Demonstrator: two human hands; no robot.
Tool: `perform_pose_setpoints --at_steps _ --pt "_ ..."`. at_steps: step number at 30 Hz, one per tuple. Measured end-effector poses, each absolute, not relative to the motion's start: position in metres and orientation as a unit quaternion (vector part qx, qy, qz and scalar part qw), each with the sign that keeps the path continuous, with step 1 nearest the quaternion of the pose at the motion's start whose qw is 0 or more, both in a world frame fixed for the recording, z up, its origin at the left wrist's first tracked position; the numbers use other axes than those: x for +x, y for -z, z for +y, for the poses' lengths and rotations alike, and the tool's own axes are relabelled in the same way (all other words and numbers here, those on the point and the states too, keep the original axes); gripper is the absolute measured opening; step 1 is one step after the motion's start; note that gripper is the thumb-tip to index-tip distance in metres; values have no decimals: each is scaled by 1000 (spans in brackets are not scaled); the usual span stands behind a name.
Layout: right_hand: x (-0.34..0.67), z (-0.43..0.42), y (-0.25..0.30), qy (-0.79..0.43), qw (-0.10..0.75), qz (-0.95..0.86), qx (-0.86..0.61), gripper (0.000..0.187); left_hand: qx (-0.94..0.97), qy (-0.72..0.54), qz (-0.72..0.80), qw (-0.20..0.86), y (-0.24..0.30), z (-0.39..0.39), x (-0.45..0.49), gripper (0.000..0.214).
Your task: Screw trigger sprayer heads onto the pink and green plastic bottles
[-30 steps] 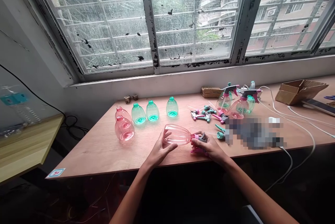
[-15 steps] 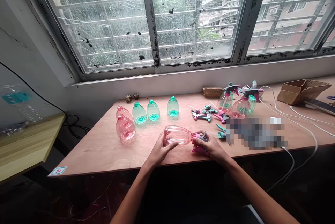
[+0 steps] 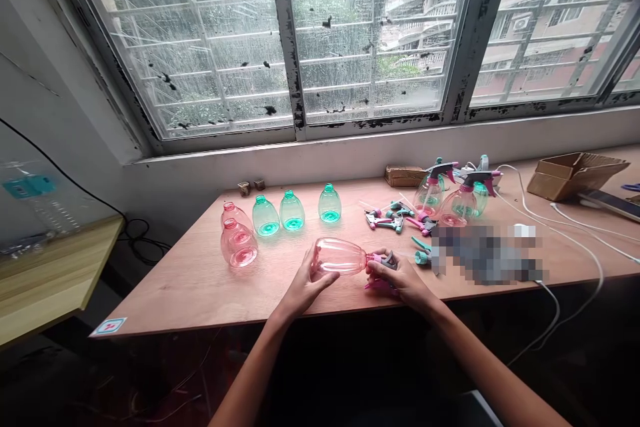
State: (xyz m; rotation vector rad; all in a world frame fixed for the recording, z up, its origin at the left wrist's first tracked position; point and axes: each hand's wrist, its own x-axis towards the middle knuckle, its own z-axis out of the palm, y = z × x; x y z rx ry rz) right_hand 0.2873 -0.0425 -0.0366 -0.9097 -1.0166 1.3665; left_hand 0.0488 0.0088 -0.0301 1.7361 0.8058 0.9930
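A clear pink spray bottle (image 3: 341, 256) lies on its side between my hands, above the front part of the table. My left hand (image 3: 311, 282) is wrapped round its base end. At the neck, my right hand (image 3: 400, 278) grips the grey and pink spray head (image 3: 384, 262), whose pink trigger points down toward the table edge. My fingers partly hide where head and neck meet. Loose spray heads (image 3: 393, 219) in pink, grey and green lie beyond my right hand, and a green-collared one (image 3: 423, 258) is close beside it.
Two pink bottles (image 3: 239, 244) and three green bottles (image 3: 292, 212) without heads stand on the left of the table (image 3: 185, 287). Bottles with heads fitted (image 3: 460, 204) stand back right. A blurred patch (image 3: 485, 254), white cables (image 3: 575, 240) and an open cardboard box (image 3: 575, 176) are at right.
Almost nothing differs. Both hands keep hold of the pink bottle and its spray head in nearly the same place; the view has shifted very slightly.
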Motion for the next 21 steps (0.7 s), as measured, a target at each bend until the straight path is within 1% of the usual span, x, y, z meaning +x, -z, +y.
perform_pose_setpoints --at_steps 2,4,6,9,11,17,19,21 --pt "288 -42 37 -581 570 -432 -388 45 709 -413 320 473 32 9 49 94" --pt "288 -42 38 -585 568 -430 -388 47 708 -413 320 475 33 8 48 97" --pt "288 -43 39 -592 563 -429 -385 48 708 -406 318 482 32 8 49 92" --pt "287 -44 39 -594 555 -437 -385 47 700 -410 323 487 29 7 49 79" --pt "287 -43 39 -597 551 -435 -387 46 693 -418 330 486 29 8 49 76" --pt "289 -42 39 -580 572 -428 -391 43 692 -412 311 505 34 9 49 102" --pt "289 -42 40 -585 565 -430 -391 42 690 -413 310 507 34 8 49 105" --pt "289 -43 40 -595 554 -431 -393 44 683 -410 321 512 32 7 49 100"
